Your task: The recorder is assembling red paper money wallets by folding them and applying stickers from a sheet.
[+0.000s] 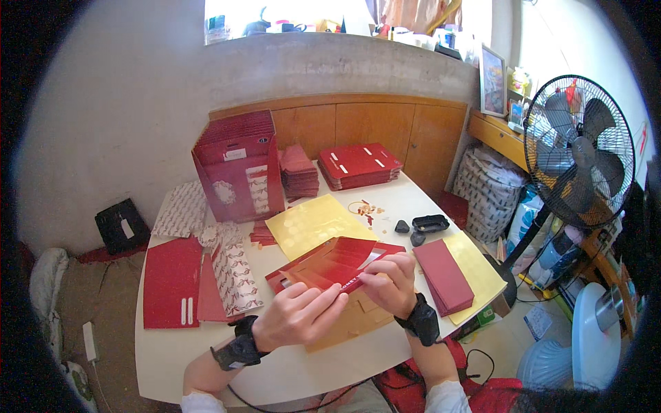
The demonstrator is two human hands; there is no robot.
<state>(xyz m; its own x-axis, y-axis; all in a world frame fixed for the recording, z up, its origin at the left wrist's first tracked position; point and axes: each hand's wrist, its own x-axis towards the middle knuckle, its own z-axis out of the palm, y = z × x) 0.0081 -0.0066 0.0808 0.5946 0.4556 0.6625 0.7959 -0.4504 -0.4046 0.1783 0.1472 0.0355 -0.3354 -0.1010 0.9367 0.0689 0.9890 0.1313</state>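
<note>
Above the near middle of the white table (275, 375), both hands hold a red card folder (323, 256) with layered, translucent-looking pockets inside. My left hand (299, 316) has its fingers closed at the folder's near left edge. On the other side, my right hand (390, 286) pinches the near right edge, thumb and fingers together. Under the folder lies a tan sheet (358, 323), partly covered. To the right, a stack of dark red envelopes (446, 277) rests on a yellow sheet (476, 265). Another yellow sheet (313, 217) lies just beyond the folder.
At the back stand a red box (234, 182), stacked dark red slips (299, 172) and a pile of red folders (359, 165). Left are red panels (169, 289) and patterned strips (237, 275). A black tray (431, 223) sits right; a fan (584, 151) stands beyond the table.
</note>
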